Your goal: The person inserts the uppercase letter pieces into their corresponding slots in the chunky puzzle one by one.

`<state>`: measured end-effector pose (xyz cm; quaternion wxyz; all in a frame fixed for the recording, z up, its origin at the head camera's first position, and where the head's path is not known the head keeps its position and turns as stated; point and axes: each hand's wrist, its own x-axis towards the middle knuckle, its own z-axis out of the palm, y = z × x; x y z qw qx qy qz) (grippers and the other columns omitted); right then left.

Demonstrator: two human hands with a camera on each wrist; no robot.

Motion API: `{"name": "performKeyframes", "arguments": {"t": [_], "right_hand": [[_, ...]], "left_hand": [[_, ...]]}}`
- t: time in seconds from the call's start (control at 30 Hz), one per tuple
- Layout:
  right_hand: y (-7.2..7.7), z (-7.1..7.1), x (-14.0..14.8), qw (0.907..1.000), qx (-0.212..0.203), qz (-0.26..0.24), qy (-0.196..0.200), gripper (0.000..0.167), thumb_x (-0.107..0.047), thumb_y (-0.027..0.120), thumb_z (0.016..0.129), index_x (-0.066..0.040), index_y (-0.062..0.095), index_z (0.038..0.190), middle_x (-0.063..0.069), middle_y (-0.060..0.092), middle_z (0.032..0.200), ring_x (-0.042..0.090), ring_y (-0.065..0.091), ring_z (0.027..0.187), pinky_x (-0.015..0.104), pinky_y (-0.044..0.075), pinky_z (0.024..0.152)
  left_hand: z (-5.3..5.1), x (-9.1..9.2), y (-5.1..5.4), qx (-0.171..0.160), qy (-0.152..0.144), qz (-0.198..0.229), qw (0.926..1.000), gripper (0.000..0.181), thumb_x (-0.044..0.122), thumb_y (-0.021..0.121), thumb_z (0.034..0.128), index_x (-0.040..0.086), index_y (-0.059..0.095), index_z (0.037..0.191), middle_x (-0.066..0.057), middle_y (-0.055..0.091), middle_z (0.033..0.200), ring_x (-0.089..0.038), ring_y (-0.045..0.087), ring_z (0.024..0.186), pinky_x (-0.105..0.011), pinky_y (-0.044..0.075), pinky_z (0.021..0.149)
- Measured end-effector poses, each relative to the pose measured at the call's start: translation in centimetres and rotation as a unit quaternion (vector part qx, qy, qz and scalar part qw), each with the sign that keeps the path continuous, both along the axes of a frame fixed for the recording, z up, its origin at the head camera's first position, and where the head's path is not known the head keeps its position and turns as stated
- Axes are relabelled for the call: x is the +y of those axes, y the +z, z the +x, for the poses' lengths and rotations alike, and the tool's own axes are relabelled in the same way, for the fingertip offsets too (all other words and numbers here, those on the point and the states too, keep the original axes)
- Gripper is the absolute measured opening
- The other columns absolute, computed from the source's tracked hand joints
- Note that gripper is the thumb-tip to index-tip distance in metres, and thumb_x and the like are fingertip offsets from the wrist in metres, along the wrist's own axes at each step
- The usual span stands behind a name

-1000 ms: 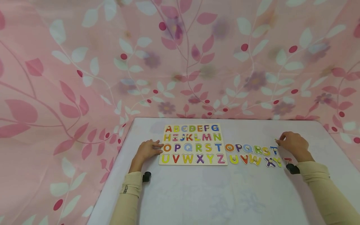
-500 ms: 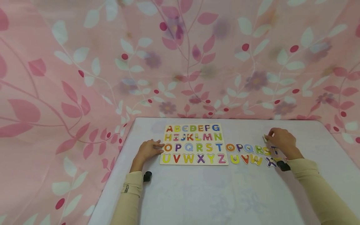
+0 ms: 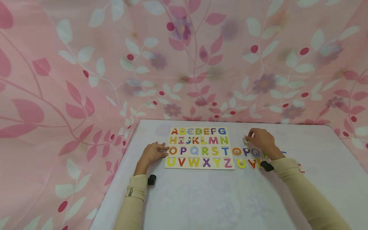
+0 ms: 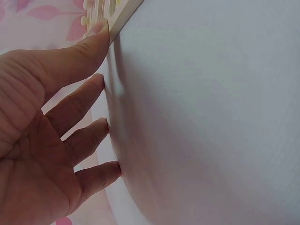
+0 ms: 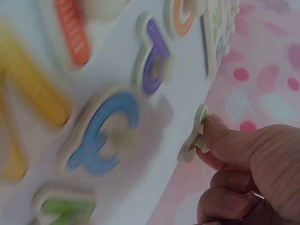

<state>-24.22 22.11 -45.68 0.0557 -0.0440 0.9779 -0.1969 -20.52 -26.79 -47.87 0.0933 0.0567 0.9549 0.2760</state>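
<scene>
The pale wooden alphabet board [image 3: 199,169] lies on the table, its upper rows bearing several knobbed letters. At its left edge is my left hand [image 3: 153,152], fingers spread; in the left wrist view the thumb [image 4: 89,49] touches the board's corner [image 4: 123,18]. My right hand [image 3: 262,140] is raised above the loose letters, right of the board. Between thumb and finger it pinches a small letter puzzle piece [image 5: 193,136] by its knob. The piece is seen nearly edge-on with some green on its face, so I cannot tell which letter it is.
Loose knobbed letters lie right of the board in two rows, among them an orange O [image 3: 237,151], a blue Q [image 5: 105,136] and a yellow U [image 3: 241,164]. The right forearm covers part of them. A pink floral cloth [image 3: 201,64] hangs behind the white table [image 3: 201,201].
My right hand has moved left with the letter puzzle piece, from the far right of the loose letters toward the board. The left hand stays at the board's edge.
</scene>
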Motion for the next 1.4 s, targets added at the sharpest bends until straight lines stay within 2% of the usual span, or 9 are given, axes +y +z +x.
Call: {"name": "performKeyframes", "arguments": {"t": [0.4, 0.67, 0.83, 1.03, 1.13, 1.3, 1.4], "right_hand": [[-0.3, -1.4, -6.1, 0.9991, -0.01, -0.014, 0.038, 0.022, -0.03, 0.072, 0.09, -0.009, 0.066, 0.09, 0.003, 0.057, 0.068, 0.022, 0.051, 0.066, 0.031, 0.037, 0.053], [-1.1, -1.7, -8.3, 0.9977, -0.026, -0.021, 0.059, 0.022, -0.031, 0.072, 0.09, -0.011, 0.066, 0.087, 0.003, 0.061, 0.074, 0.021, 0.052, 0.065, 0.03, 0.037, 0.052], [-1.6, -1.8, -9.1, 0.9974, -0.029, -0.025, 0.061, 0.023, -0.031, 0.072, 0.091, -0.01, 0.065, 0.087, 0.004, 0.059, 0.074, 0.02, 0.052, 0.062, 0.029, 0.037, 0.048], [-1.5, -1.9, -9.5, 0.9984, -0.021, -0.017, 0.049, 0.024, -0.033, 0.072, 0.091, -0.01, 0.066, 0.088, 0.005, 0.06, 0.077, 0.022, 0.052, 0.067, 0.028, 0.038, 0.049], [-1.4, -1.8, -9.4, 0.9981, -0.019, -0.018, 0.056, 0.024, -0.033, 0.072, 0.091, -0.01, 0.066, 0.088, 0.005, 0.06, 0.077, 0.022, 0.052, 0.066, 0.028, 0.037, 0.049], [-0.8, -1.2, -8.7, 0.9975, -0.025, -0.036, 0.056, 0.022, -0.032, 0.072, 0.09, -0.01, 0.069, 0.094, 0.005, 0.062, 0.078, 0.021, 0.052, 0.064, 0.029, 0.036, 0.049], [-0.4, -0.4, -7.7, 0.9976, -0.031, -0.03, 0.054, 0.024, -0.031, 0.072, 0.09, -0.009, 0.069, 0.098, 0.003, 0.061, 0.077, 0.021, 0.052, 0.067, 0.029, 0.037, 0.052]], "left_hand": [[-0.1, -0.2, -0.4, 0.004, -0.005, -0.008, 0.9999, 0.037, 0.027, 0.079, 0.0837, 0.017, 0.073, 0.119, -0.006, 0.056, 0.138, -0.04, 0.034, 0.14, -0.055, 0.023, 0.114], [-0.1, -0.1, -0.5, 0.003, -0.006, -0.003, 1.0, 0.037, 0.026, 0.079, 0.0835, 0.017, 0.073, 0.119, -0.006, 0.056, 0.138, -0.04, 0.034, 0.14, -0.054, 0.022, 0.115], [-0.1, -0.2, -0.3, 0.002, -0.005, -0.004, 1.0, 0.037, 0.027, 0.079, 0.0837, 0.017, 0.073, 0.119, -0.006, 0.056, 0.138, -0.04, 0.034, 0.14, -0.055, 0.023, 0.115], [-0.2, -0.2, -0.2, 0.0, 0.001, -0.002, 1.0, 0.038, 0.028, 0.079, 0.0837, 0.018, 0.073, 0.12, -0.005, 0.056, 0.138, -0.039, 0.033, 0.141, -0.054, 0.021, 0.115], [-0.2, -0.2, -0.1, -0.001, 0.0, -0.003, 1.0, 0.037, 0.027, 0.079, 0.0839, 0.017, 0.073, 0.119, -0.006, 0.056, 0.138, -0.04, 0.033, 0.141, -0.055, 0.021, 0.115], [-0.1, -0.3, -0.2, -0.001, -0.004, -0.006, 1.0, 0.036, 0.025, 0.079, 0.084, 0.016, 0.073, 0.119, -0.007, 0.057, 0.137, -0.041, 0.034, 0.14, -0.055, 0.023, 0.114], [-0.1, -0.1, -0.2, 0.004, -0.008, -0.008, 0.9999, 0.036, 0.026, 0.078, 0.0841, 0.016, 0.074, 0.118, -0.007, 0.057, 0.137, -0.041, 0.035, 0.139, -0.055, 0.024, 0.114]]}}
